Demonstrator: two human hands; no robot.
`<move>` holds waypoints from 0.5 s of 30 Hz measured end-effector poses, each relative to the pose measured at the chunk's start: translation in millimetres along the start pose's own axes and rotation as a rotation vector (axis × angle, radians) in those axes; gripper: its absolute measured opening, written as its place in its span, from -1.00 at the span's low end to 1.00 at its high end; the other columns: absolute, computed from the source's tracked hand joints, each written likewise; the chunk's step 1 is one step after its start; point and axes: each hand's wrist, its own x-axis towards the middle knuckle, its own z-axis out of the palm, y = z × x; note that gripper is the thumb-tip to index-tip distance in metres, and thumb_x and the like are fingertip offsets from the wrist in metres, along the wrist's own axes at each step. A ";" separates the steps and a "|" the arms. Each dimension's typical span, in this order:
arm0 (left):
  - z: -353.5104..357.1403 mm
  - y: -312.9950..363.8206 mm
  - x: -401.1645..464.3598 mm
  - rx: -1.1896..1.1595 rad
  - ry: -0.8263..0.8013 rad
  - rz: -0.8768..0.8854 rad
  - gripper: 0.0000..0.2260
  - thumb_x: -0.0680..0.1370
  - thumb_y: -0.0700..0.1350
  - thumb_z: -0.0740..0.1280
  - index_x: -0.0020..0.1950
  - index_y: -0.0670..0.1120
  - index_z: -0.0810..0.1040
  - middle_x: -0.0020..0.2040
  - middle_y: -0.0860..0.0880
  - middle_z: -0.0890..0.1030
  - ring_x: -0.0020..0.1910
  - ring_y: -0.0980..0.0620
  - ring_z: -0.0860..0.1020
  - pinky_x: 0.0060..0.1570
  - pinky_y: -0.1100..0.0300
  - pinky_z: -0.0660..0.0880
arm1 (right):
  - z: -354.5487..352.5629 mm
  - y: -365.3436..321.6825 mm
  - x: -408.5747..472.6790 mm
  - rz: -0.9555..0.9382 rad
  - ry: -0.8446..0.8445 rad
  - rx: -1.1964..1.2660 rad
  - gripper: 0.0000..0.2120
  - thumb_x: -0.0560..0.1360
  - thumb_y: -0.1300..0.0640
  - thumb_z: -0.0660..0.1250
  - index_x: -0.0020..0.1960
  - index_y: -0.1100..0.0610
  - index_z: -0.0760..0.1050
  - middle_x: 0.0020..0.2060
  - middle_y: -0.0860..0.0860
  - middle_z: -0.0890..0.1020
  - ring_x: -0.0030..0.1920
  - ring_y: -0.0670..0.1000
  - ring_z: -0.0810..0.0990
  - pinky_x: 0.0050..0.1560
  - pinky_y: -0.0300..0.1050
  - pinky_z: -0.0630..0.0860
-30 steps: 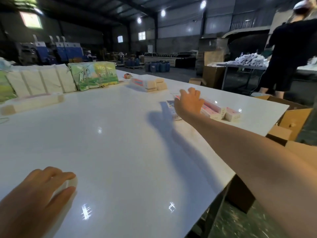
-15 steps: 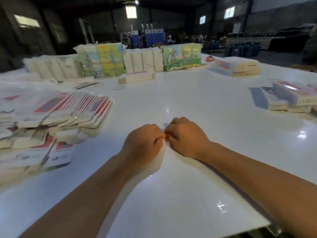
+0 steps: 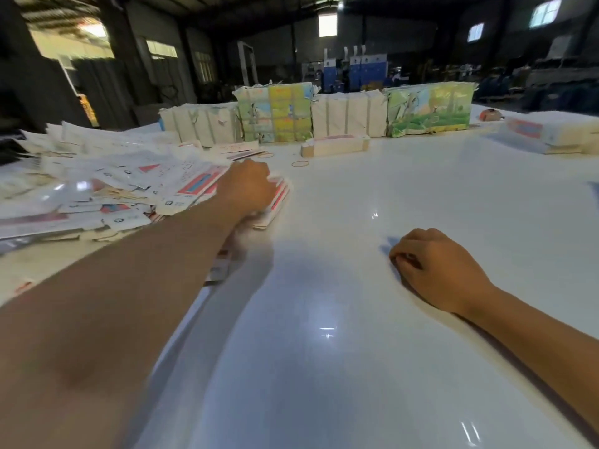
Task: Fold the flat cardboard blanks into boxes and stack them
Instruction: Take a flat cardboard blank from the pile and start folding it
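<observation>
My left hand [image 3: 251, 186] reaches out over the near edge of the heap of flat blanks [image 3: 129, 189] on the left of the white worktop [image 3: 324, 319]; whether its fingers grip one, I cannot tell. My right hand [image 3: 434, 267] rests well apart, fingers curled, holding nothing. Wrapped bundles [image 3: 324, 118] line the far side.

The left hand [image 3: 251, 186] is reaching out over a fanned stack of flat blanks [image 3: 194, 186] lying on the white tabletop [image 3: 324, 351], its back covering the stack's right end; whether it is gripping a blank cannot be told. The right hand [image 3: 434, 270] is resting on the tabletop with curled fingers [image 3: 405, 259], holding nothing visible. Wrapped bundles [image 3: 324, 116] are standing along the far edge, with a rubber band [image 3: 300, 163] lying near them.
</observation>
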 end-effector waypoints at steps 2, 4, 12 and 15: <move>-7.1 -43.2 12.9 0.136 0.005 -0.184 -0.63 0.58 0.01 0.16 0.35 -0.10 0.38 0.30 -0.15 0.40 0.27 -0.17 0.35 0.22 -0.08 0.36 | -0.4 -0.7 1.1 -0.002 0.002 0.006 -0.70 0.58 0.06 0.18 -0.13 0.19 0.61 -0.11 0.06 0.59 -0.06 0.11 0.48 -0.08 -0.04 0.41; -9.0 -84.3 16.8 0.195 -0.032 -0.335 -0.51 0.57 0.14 0.13 0.40 -0.12 0.29 0.39 -0.19 0.30 0.36 -0.23 0.25 0.31 -0.16 0.24 | 0.2 -1.4 2.9 -0.013 0.011 0.034 -0.76 0.57 0.10 0.22 -0.12 0.16 0.62 -0.09 0.06 0.60 -0.06 0.14 0.49 -0.07 -0.01 0.44; 20.1 -111.7 -1.7 0.349 -0.113 -0.185 -0.67 0.60 0.06 0.10 -0.09 -0.17 0.47 -0.30 -0.09 0.43 -0.28 -0.07 0.44 -0.23 0.10 0.38 | 3.7 -0.1 4.5 -0.037 0.052 0.048 -0.85 0.52 0.17 0.32 -0.17 0.12 0.63 -0.14 0.06 0.60 -0.10 0.16 0.51 -0.15 -0.07 0.40; 10.7 -100.7 -1.5 0.472 -0.174 -0.111 -0.85 0.54 -0.16 0.19 -0.03 -0.17 0.52 -0.31 -0.05 0.39 -0.34 -0.01 0.40 -0.34 0.14 0.35 | 3.7 0.4 3.9 -0.039 0.050 0.044 -0.86 0.52 0.17 0.31 -0.15 0.13 0.63 -0.14 0.07 0.60 -0.10 0.17 0.51 -0.15 -0.07 0.40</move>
